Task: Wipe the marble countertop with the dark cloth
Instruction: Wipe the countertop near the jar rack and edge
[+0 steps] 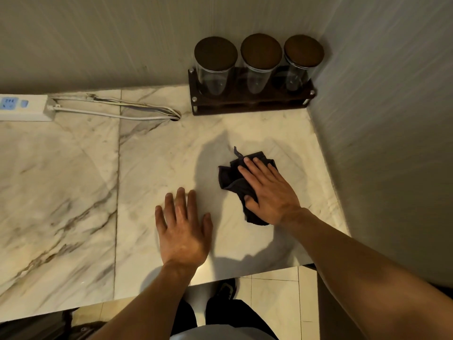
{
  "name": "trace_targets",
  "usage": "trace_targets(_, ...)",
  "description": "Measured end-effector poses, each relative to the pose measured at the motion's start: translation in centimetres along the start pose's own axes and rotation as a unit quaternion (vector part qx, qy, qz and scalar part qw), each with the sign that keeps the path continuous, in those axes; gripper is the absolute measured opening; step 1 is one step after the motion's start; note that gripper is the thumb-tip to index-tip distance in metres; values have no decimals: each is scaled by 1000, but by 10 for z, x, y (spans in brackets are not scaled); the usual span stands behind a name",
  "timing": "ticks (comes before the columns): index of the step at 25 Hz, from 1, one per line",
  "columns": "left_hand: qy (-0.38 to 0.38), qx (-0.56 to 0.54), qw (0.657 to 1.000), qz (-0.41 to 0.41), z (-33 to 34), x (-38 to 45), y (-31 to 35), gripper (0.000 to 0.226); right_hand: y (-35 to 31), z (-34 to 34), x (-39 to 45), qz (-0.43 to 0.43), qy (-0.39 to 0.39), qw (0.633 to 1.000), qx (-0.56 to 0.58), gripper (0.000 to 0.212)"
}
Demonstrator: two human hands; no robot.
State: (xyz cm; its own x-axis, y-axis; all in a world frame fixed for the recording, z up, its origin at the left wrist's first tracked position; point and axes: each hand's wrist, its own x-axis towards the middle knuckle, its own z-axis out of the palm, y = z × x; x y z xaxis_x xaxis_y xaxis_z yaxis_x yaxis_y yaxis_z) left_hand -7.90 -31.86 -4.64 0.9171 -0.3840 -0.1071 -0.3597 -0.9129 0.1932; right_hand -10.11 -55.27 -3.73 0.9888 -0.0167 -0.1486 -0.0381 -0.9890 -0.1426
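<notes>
Right grip (267, 190) spread flat, pressing the dark cloth (231, 179) onto the marble surface (73, 192); cloth bunches beneath and ahead of fingers. Soft, light, limp: likely best palmed mid-bundle. Left grip (182, 229) spread, empty, just beside.

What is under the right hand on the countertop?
The dark cloth, crumpled, lies under the right hand on the marble countertop. The hand covers part of it, so its full shape stays hidden.
</notes>
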Motion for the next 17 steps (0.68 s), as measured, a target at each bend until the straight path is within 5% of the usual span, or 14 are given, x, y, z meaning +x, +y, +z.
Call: trace_targets(17,-35,45,998,-16,2,3,3,68,17,-12,90,183,42,982,32,68)
